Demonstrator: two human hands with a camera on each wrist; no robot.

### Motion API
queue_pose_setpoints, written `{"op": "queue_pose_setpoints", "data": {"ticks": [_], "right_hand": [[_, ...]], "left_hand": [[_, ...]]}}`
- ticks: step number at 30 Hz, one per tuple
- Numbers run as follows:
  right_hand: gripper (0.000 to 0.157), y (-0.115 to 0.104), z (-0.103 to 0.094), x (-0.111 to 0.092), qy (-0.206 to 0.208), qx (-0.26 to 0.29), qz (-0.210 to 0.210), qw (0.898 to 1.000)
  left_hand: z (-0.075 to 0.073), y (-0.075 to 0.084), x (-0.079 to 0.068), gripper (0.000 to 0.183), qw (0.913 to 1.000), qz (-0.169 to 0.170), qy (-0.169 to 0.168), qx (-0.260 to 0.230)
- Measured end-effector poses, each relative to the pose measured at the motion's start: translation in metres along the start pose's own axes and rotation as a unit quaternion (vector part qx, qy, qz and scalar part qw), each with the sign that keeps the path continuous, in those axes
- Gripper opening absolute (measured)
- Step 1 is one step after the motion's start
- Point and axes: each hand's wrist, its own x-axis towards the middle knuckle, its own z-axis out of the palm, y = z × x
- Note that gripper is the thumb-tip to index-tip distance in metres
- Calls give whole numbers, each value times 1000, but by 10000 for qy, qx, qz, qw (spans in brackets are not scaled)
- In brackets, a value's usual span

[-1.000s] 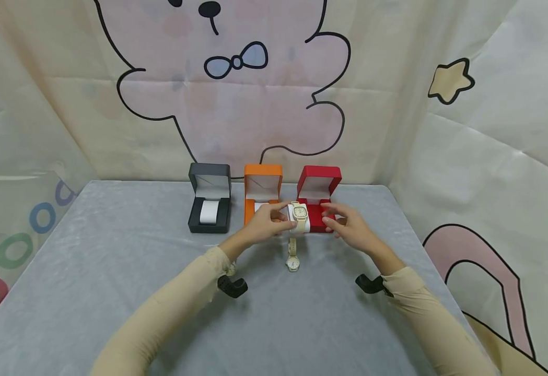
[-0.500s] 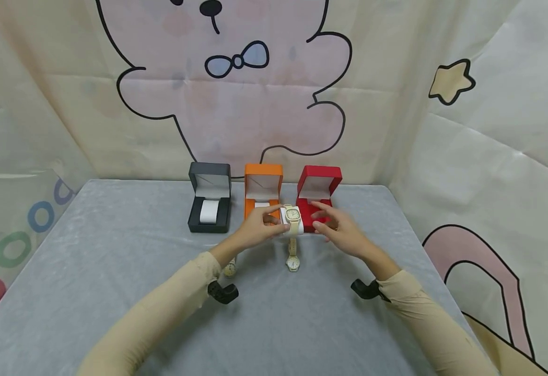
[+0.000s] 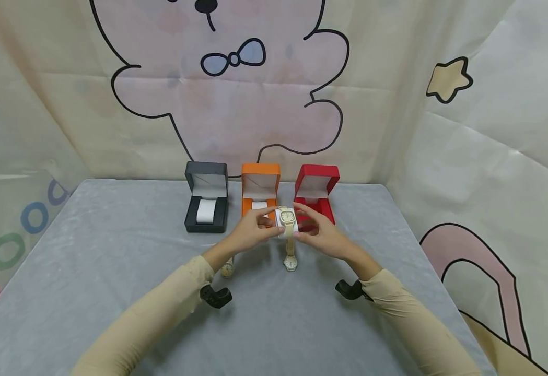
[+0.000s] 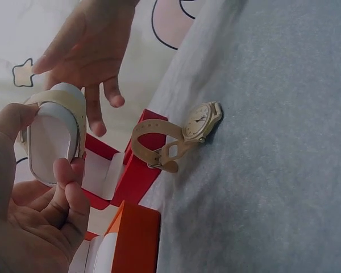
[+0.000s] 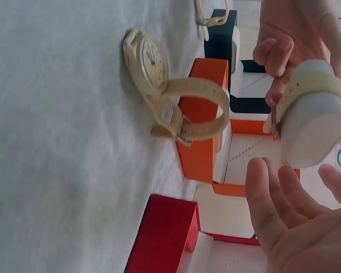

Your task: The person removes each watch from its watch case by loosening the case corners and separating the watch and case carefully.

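My left hand grips a white watch cushion by one end, with a cream wristwatch strapped around it, in front of the boxes. In the left wrist view the thumb and fingers press the cushion's end face. Beside the other end is my right hand, its fingers loosely bent; in the right wrist view the fingertips come close below the cushion. A second cream wristwatch lies on the table, its buckled strap standing up as a loop. The open red watch box stands behind my right hand.
An open orange box and an open dark grey box, each with a white cushion inside, stand in a row left of the red one. Another wristwatch lies partly hidden by my left wrist. A printed curtain borders the grey table.
My left hand has carried the cushion with its watch slightly left, away from the red box. The right hand has followed leftward and come closer to the cushion.
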Motion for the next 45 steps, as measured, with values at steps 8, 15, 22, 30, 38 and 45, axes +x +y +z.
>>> {"op": "queue_pose_setpoints", "data": {"ticks": [8,15,22,30,38,45], "right_hand": [[88,0,8,3,6,-91,-231,9997],[88,-4,12,8,7,102,-342,9994],[82,-10,18,11,84,111,-352,9993],[77,-13,22,10,-29,3,-174,9998],[78,-9,20,13,-215,157,-312,9992],[83,1,18,17,-747,918,-554,9914]], "left_hand": [[-4,0,-2,73,9999,164,33,21],[-6,0,-4,71,9996,257,-68,126],[-7,1,-7,73,9985,353,-192,362],[-6,-1,-8,74,9981,450,-196,383],[-10,-2,-9,73,9979,429,-339,353],[-16,-1,-11,75,9968,348,-712,130]]}}
